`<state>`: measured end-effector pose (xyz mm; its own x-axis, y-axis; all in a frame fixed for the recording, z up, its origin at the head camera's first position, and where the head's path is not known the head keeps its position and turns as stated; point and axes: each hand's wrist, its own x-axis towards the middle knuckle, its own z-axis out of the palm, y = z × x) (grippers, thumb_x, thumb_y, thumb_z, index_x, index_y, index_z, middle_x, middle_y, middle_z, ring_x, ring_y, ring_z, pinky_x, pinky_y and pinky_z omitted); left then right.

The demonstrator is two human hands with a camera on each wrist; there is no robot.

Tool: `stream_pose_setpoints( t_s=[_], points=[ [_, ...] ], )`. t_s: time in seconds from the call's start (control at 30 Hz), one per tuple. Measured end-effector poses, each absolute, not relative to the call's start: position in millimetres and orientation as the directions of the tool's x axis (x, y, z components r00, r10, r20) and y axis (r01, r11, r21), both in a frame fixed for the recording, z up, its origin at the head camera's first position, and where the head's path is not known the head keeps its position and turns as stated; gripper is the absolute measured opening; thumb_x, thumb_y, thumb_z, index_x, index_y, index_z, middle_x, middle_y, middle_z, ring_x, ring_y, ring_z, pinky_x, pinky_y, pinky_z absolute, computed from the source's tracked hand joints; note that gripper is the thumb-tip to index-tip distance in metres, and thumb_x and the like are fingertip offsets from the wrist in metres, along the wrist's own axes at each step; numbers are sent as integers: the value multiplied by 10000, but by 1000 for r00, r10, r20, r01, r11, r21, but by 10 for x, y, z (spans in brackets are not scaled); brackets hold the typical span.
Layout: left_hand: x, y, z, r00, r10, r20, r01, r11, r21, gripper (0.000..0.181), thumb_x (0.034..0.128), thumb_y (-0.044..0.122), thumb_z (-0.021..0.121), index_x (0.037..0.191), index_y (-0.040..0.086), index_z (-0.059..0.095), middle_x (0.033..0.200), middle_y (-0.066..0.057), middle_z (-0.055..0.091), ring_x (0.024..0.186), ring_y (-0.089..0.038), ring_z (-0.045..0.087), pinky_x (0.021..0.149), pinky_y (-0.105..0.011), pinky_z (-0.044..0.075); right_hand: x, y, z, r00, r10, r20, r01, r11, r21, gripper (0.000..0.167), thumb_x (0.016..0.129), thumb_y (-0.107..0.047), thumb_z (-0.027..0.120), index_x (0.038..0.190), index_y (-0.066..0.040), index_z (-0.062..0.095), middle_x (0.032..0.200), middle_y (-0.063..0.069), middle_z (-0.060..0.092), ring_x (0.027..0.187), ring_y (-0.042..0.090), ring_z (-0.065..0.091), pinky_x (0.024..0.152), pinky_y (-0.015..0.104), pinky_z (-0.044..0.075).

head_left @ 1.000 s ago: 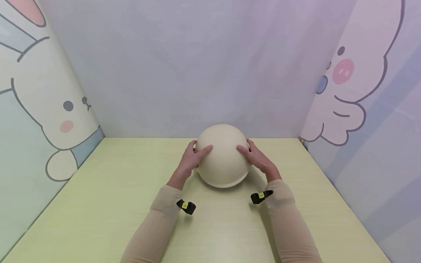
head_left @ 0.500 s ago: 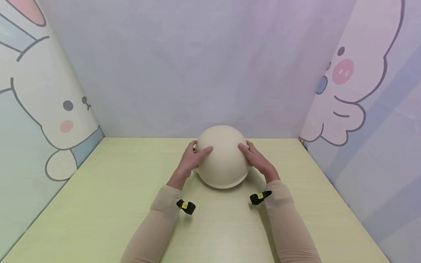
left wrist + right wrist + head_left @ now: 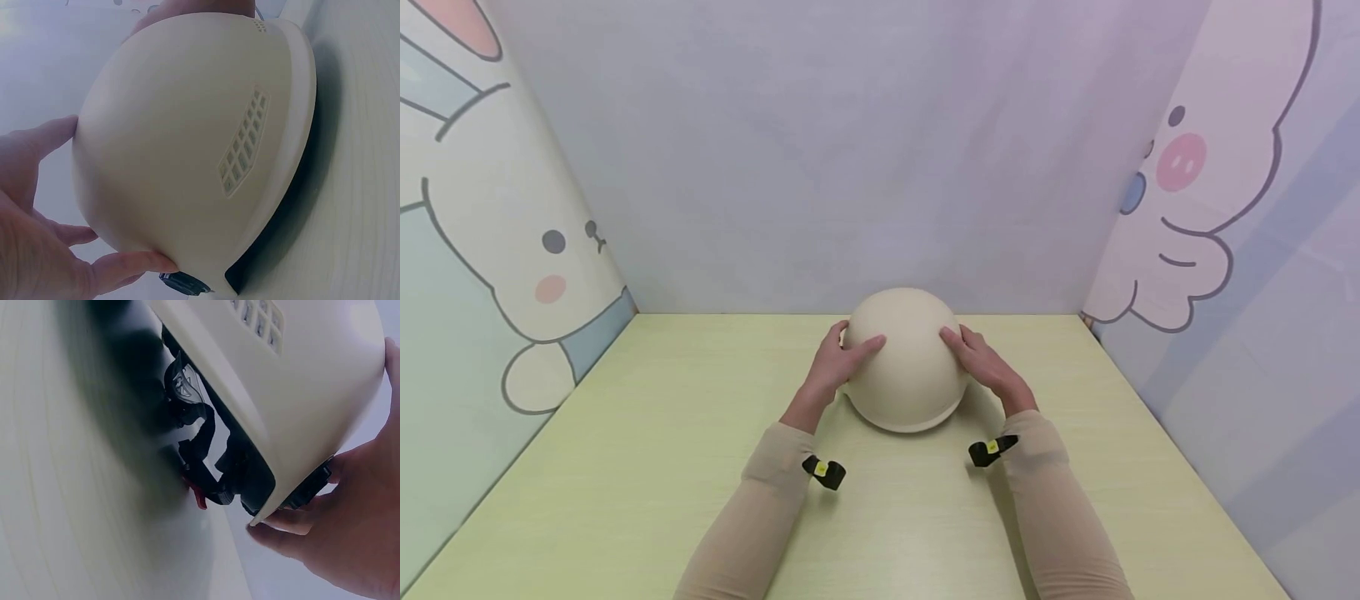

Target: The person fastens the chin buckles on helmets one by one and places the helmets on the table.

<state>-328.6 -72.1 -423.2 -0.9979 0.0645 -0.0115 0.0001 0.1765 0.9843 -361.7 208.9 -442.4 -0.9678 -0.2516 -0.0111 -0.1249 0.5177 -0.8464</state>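
Note:
A cream helmet [image 3: 910, 371] sits dome-up near the far edge of the table. Its slotted vent [image 3: 244, 147] shows in the left wrist view. My left hand [image 3: 837, 363] holds the helmet's left side, thumb on the dome. On the opposite side my right hand [image 3: 988, 365] grips it the same way, and in the right wrist view fingertips reach the rim. Under that rim hang a black chin strap [image 3: 203, 440] and a red buckle piece [image 3: 196, 492]. The rim stands apart from the table there; whether it touches elsewhere I cannot tell.
The pale wooden table [image 3: 625, 467] ends at a plain grey-lilac backdrop [image 3: 820, 167]. Side panels with a cartoon rabbit [image 3: 497, 225] and another cartoon animal [image 3: 1217, 150] flank it. A black wrist camera [image 3: 825, 472] is strapped on each sleeve.
The helmet has shifted slightly toward me and to the left, its top sinking a little. My right hand has moved slightly left with it; my left hand has barely moved.

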Motion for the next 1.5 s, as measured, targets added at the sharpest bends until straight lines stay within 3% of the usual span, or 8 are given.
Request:
stream_pose_setpoints(
  t_s=[0.27,0.47,0.67,0.83,0.93,1.07,1.27,1.5],
  points=[
    [-3296,-741,-4236,-998,61,-31,-21,160,987,955,832,485,782,1563,127,282,1510,-206,372,1295,-391,477,981,-559,470,-3595,2067,-4374,-978,-207,31,-148,581,-800,885,938,-749,389,1521,-83,399,1473,187,270,1348,401,353,1096,592,314],
    [-3290,-752,-4242,-997,70,-21,-9,164,986,939,846,463,778,1568,132,277,1463,-222,415,1292,-388,485,983,-555,472,-3572,2055,-4362,-973,-222,60,-184,594,-783,800,969,-702,390,1570,-177,334,1366,184,361,1175,359,454,903,510,457],
    [-3296,-766,-4265,-997,70,-14,-2,179,984,927,843,459,784,1565,140,299,1470,-213,423,1291,-385,492,978,-546,479,-3569,2046,-4350,-958,-265,107,-251,604,-756,774,1013,-618,392,1618,-194,165,1463,229,333,1249,395,471,942,545,459],
    [-3301,-769,-4261,-998,69,-5,9,199,980,925,841,454,788,1567,140,309,1482,-213,425,1292,-392,495,986,-546,473,-3560,2027,-4326,-942,-304,140,-301,586,-752,704,1031,-567,408,1619,-277,151,1514,212,295,1215,392,479,937,553,467],
    [-3301,-773,-4257,-998,71,-1,13,200,980,934,841,440,792,1574,138,298,1501,-219,406,1305,-400,482,998,-556,460,-3553,2023,-4323,-940,-306,149,-311,596,-740,662,1029,-570,413,1607,-346,179,1505,173,308,1194,366,457,924,558,460],
    [-3302,-775,-4253,-997,73,1,16,202,979,964,841,430,798,1592,144,264,1561,-202,336,1365,-403,414,1031,-569,425,-3545,2020,-4320,-937,-313,157,-321,589,-742,628,1028,-571,414,1593,-388,209,1536,146,273,1290,372,407,1000,618,398],
    [-3310,-783,-4267,-996,83,21,40,226,973,966,844,442,793,1601,176,255,1629,-132,232,1448,-392,281,1090,-577,349,-3567,2025,-4341,-926,-332,177,-347,571,-744,593,1045,-529,403,1591,-381,226,1580,136,238,1407,384,322,1090,651,289],
    [-3311,-772,-4247,-993,113,33,73,369,927,896,883,520,718,1603,261,252,1649,-162,145,1486,-399,168,1128,-592,271,-3565,2016,-4334,-912,-356,206,-387,571,-725,563,1064,-476,390,1594,-349,244,1614,121,209,1466,359,223,1118,640,246]
  ],
)
